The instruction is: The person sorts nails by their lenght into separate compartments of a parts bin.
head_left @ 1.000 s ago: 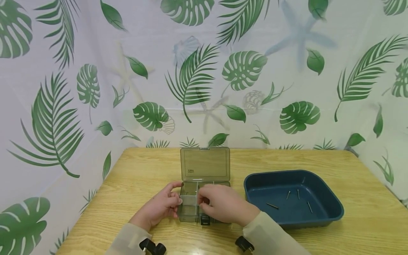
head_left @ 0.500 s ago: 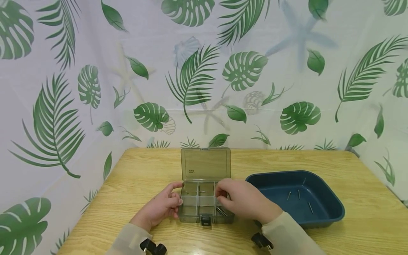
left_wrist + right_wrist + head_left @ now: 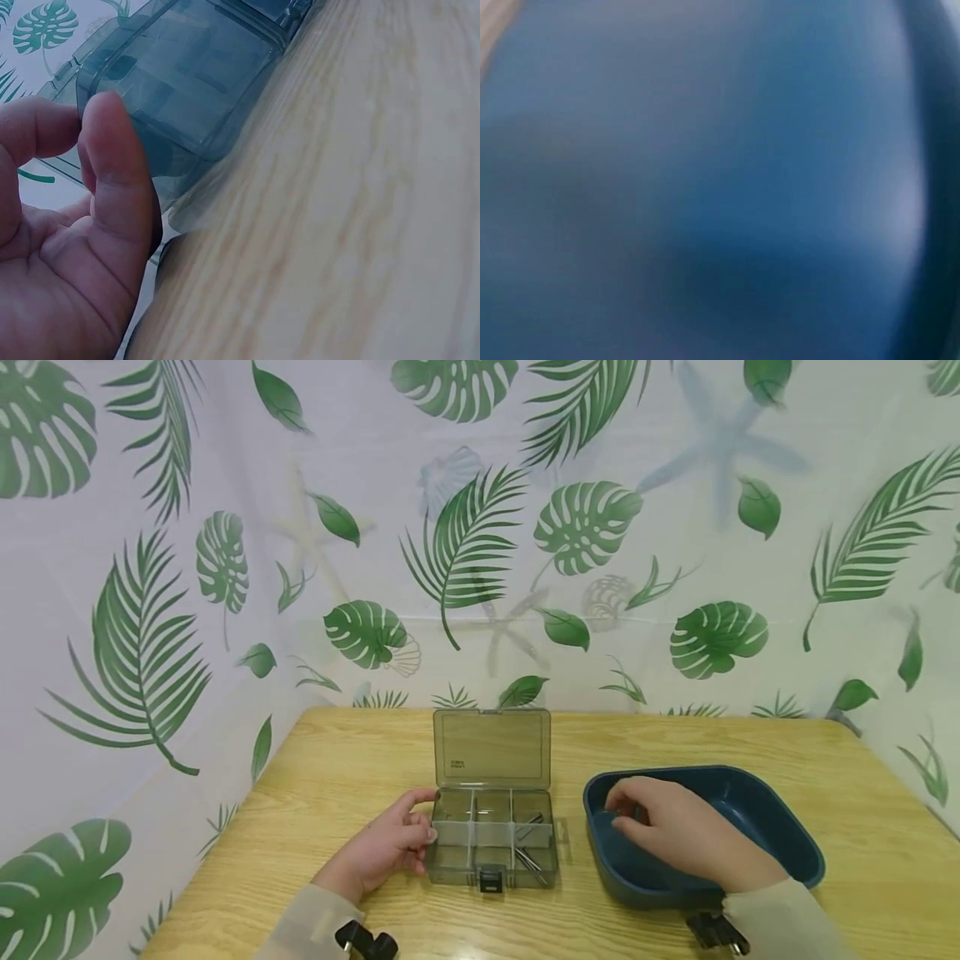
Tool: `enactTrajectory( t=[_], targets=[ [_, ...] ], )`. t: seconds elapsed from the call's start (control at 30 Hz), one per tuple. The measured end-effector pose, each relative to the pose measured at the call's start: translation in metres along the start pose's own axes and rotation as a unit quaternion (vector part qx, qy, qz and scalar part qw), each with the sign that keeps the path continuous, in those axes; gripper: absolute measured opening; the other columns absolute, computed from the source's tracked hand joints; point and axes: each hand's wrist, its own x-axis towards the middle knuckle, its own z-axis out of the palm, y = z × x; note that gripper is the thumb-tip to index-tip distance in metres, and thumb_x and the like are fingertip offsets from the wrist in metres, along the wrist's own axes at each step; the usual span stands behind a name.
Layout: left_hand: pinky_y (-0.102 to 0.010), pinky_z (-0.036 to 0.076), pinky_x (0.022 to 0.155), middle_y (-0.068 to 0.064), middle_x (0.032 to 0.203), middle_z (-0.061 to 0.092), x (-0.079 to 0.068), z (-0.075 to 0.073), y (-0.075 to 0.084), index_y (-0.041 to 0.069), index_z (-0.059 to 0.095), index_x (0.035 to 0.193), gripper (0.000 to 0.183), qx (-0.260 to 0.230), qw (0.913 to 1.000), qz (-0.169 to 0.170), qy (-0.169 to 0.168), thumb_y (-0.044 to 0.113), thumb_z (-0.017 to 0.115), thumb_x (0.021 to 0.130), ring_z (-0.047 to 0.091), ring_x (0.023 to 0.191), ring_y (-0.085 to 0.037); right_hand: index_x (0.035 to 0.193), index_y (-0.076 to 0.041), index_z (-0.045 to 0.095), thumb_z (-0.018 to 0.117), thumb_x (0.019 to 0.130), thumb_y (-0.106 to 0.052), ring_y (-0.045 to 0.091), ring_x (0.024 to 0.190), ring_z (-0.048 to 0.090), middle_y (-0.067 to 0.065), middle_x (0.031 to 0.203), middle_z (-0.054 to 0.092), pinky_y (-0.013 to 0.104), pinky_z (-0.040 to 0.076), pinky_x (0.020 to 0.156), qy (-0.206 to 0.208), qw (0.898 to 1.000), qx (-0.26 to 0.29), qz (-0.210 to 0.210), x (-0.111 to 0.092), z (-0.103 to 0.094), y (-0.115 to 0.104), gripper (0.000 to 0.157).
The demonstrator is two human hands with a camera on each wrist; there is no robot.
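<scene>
Compartment box (image 3: pixel 491 832) on tabletop (image 3: pixel 375 756), pinched in left fingers (image 3: pixel 414 836). Right of box: blue tray (image 3: pixel 738 802) under right fingers (image 3: pixel 632 791), cannot tell if grasping.

**Leaf Print on Three Sides, Yellow Wood Below**

And straight to the back, to a pale hanging sheet (image 3: pixel 345 443) packed with green! Shows off palm fronds (image 3: pixel 141 643), broad split leaves (image 3: pixel 716 639) and grass sprigs (image 3: pixel 453 697) right down at the foot. Throws in the seaside too: a hazy blue starfish (image 3: pixel 723 439) up on the right, a faint scallop shell (image 3: pixel 447 481) near the centre. Rounds the corner now, with matching print on the left wall (image 3: pixel 30 552) and again on the right wall (image 3: pixel 937 693). Down to the table (image 3: pixel 390 752): yellowish wood, streaked with grain, rounded at the far right corner. Reaches back towards the sheet. Then over to the light: soft, cool lilac on the left, warming to yellow low on the right.
</scene>
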Motion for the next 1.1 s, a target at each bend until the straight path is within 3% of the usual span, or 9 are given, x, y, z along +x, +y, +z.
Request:
enactTrajectory(
  t=[0.2, 0.33, 0.57, 1.1],
  targets=[
    [-0.030, 0.054, 0.059, -0.004, 0.084, 0.049, 0.001, 0.000, 0.003, 0.010, 0.025, 0.156, 0.068, 0.004, 1.0000, 0.004, -0.002, 0.003, 0.059, 0.097, 0.049, 0.067, -0.016, 0.112, -0.022, 0.068, 0.071, 0.096, -0.030, 0.009, 0.086, 0.059, -0.010, 0.096, 0.063, 0.036, 0.052, 0.072, -0.035, 0.998, 0.020, 0.041, -0.011, 0.000, 0.031, 0.019],
    [-0.030, 0.054, 0.060, -0.004, 0.085, 0.048, 0.000, 0.000, 0.002, 0.010, 0.024, 0.156, 0.068, 0.004, 1.0000, 0.004, -0.004, 0.004, 0.059, 0.098, 0.049, 0.068, -0.016, 0.111, -0.019, 0.068, 0.072, 0.095, -0.025, 0.010, 0.085, 0.060, -0.008, 0.094, 0.063, 0.037, 0.052, 0.071, -0.053, 0.997, 0.022, 0.054, -0.010, 0.002, 0.042, 0.017],
    [-0.031, 0.054, 0.060, -0.004, 0.084, 0.048, -0.002, -0.001, -0.001, 0.011, 0.025, 0.156, 0.068, 0.004, 1.0000, 0.000, -0.001, 0.005, 0.060, 0.098, 0.048, 0.069, -0.017, 0.105, -0.020, 0.068, 0.073, 0.093, -0.024, 0.012, 0.078, 0.056, -0.008, 0.088, 0.061, 0.036, 0.049, 0.069, -0.089, 0.995, 0.019, 0.048, -0.010, 0.009, 0.052, 0.014],
    [-0.030, 0.054, 0.059, -0.004, 0.084, 0.048, -0.002, 0.001, 0.001, 0.010, 0.024, 0.156, 0.069, 0.012, 0.9999, 0.003, -0.003, 0.003, 0.059, 0.098, 0.048, 0.068, -0.016, 0.098, -0.018, 0.067, 0.075, 0.089, -0.012, 0.015, 0.072, 0.051, -0.005, 0.082, 0.057, 0.037, 0.046, 0.065, -0.078, 0.995, -0.021, 0.062, -0.008, 0.016, 0.056, 0.014]
  ],
)
